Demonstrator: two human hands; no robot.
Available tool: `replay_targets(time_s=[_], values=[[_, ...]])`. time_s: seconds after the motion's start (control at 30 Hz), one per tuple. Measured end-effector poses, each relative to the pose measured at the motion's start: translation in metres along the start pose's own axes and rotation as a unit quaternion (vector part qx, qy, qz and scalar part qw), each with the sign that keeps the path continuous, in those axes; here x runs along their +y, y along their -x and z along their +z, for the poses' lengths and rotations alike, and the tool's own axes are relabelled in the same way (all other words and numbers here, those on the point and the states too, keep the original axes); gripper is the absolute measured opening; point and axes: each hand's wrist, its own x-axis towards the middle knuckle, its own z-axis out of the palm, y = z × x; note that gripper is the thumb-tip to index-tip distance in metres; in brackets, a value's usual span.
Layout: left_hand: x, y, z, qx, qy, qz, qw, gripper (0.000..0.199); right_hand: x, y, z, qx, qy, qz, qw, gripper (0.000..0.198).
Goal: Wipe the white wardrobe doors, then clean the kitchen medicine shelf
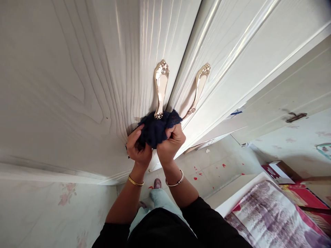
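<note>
A bunched dark blue cloth (154,132) is pressed against the lower end of a gold-coloured door handle (160,89) on the left white wardrobe door (113,69). My left hand (139,146) is closed on the cloth's left side, its thumb and fingers gripping the folds. My right hand (170,141) pinches the right side, where a ragged edge sticks up past the fingers. A second matching handle (198,89) sits on the right door (227,44), just beyond my right hand and apart from it.
Below lies a pale floor (212,175) with scattered red scraps. A bed or bench with a patterned purple-white cover (271,210) stands at the lower right, boxes (281,172) behind it. Another door with a dark handle (296,117) is at the right.
</note>
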Motion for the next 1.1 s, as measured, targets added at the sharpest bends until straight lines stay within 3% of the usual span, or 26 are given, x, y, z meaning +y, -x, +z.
replay_targets(time_s=[0.27,0.53,0.67,0.93,1.1], values=[[0.006,-0.002,-0.009,-0.018,-0.023,-0.047,0.998,0.037,0.001,-0.009,0.016,0.044,0.000,-0.015,0.999,0.038],[0.009,0.007,-0.023,-0.021,-0.008,-0.058,0.998,0.037,0.013,0.013,0.019,0.099,0.036,-0.071,0.992,0.037],[0.011,0.016,-0.042,-0.050,-0.010,-0.074,0.996,0.042,0.019,0.026,0.030,0.145,0.105,-0.045,0.983,0.040],[0.017,0.032,-0.075,-0.115,-0.034,-0.093,0.988,0.033,0.044,0.068,0.029,0.150,0.167,0.027,0.974,0.034],[0.022,0.037,-0.082,-0.132,-0.038,-0.107,0.985,0.035,0.042,0.067,0.029,0.156,0.145,0.046,0.976,0.033]])
